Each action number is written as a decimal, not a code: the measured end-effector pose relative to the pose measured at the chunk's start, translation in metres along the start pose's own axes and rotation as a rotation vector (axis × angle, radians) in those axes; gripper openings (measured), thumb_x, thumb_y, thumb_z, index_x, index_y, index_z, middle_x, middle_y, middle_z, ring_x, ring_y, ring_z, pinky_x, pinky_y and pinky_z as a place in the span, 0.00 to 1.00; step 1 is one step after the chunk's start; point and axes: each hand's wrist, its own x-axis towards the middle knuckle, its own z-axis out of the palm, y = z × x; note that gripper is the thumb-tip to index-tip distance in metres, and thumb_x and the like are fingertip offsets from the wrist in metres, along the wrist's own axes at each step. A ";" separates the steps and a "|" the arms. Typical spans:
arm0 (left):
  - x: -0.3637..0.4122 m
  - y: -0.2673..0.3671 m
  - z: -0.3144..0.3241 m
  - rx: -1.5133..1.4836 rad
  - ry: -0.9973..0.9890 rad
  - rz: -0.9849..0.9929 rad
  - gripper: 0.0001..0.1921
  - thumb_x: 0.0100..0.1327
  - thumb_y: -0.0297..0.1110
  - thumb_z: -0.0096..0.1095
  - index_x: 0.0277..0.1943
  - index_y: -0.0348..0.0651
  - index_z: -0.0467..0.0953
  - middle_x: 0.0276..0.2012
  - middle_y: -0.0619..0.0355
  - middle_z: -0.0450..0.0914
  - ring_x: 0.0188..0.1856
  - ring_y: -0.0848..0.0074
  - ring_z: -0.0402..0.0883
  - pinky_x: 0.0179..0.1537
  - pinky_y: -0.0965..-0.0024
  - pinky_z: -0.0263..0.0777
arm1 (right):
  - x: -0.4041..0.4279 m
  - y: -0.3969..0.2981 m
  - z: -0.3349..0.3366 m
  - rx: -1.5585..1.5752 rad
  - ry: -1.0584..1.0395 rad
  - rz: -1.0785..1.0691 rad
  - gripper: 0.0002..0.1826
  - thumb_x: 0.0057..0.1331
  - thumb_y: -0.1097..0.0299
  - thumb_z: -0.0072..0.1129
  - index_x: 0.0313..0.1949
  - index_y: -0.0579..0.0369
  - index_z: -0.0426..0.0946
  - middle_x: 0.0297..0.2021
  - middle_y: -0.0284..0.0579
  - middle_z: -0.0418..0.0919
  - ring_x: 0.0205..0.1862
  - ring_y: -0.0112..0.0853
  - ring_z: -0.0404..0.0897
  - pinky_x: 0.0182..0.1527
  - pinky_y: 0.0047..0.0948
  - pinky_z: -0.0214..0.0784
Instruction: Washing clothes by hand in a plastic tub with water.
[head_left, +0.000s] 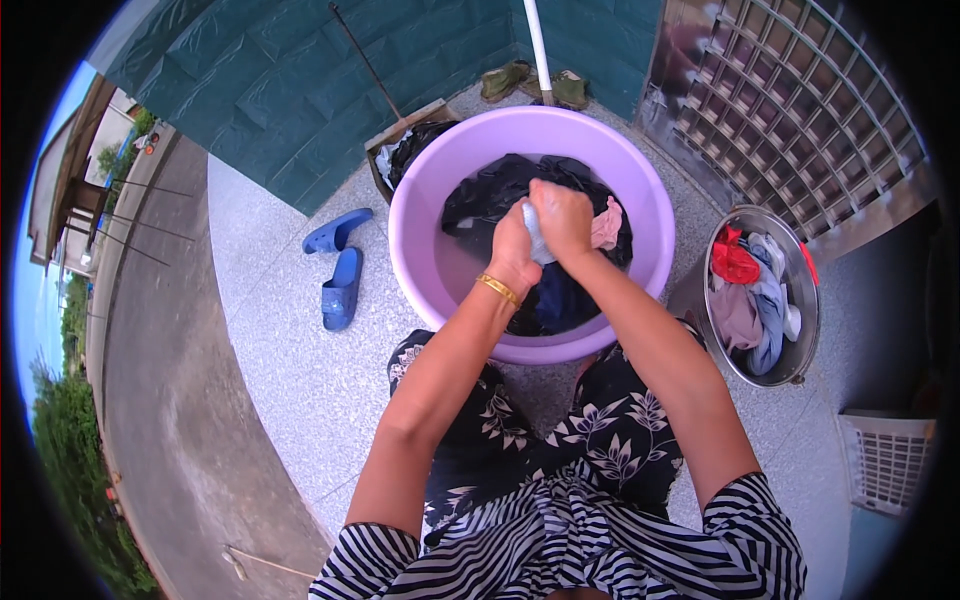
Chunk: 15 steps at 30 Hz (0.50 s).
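Observation:
A large lilac plastic tub (420, 285) stands on the floor before my knees. Dark wet clothes (495, 187) lie in its cloudy water, with a navy piece (559, 296) nearer to me. Over the tub, my left hand (514, 240) and my right hand (559, 217) press together around a light bluish-white cloth (536, 236). Most of that cloth is hidden by my fingers. Just right of my right hand, a crumpled pink cloth (607, 225) shows against the dark clothes; I cannot tell whether the hand touches it.
At the right a metal bucket (709, 315) holds several garments, a red one (735, 256) among them. Blue slippers (341, 289) lie left of the tub. Behind it are a dustpan (409, 124) with a black bag, and green shoes (504, 81). A metal lattice door (780, 97) borders the right.

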 end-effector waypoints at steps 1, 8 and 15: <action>0.031 0.001 -0.042 0.336 -0.083 0.330 0.11 0.61 0.39 0.42 0.28 0.46 0.71 0.21 0.64 0.72 0.25 0.75 0.73 0.28 0.75 0.66 | -0.005 -0.031 0.001 0.054 -0.029 -0.021 0.16 0.56 0.62 0.45 0.13 0.53 0.70 0.13 0.46 0.71 0.16 0.42 0.73 0.18 0.38 0.65; -0.020 0.001 0.008 -0.062 -0.051 -0.009 0.09 0.59 0.40 0.48 0.31 0.45 0.72 0.26 0.62 0.75 0.25 0.76 0.73 0.26 0.73 0.67 | 0.000 -0.019 -0.017 0.224 0.078 -0.265 0.16 0.55 0.63 0.48 0.12 0.52 0.63 0.11 0.45 0.68 0.15 0.41 0.71 0.18 0.36 0.64; 0.015 0.010 -0.038 -0.026 -0.557 0.076 0.15 0.61 0.44 0.42 0.25 0.45 0.68 0.22 0.60 0.72 0.25 0.72 0.72 0.29 0.70 0.66 | -0.016 -0.046 -0.019 0.270 -0.091 -0.219 0.13 0.53 0.60 0.48 0.15 0.50 0.70 0.12 0.44 0.70 0.15 0.41 0.71 0.18 0.36 0.63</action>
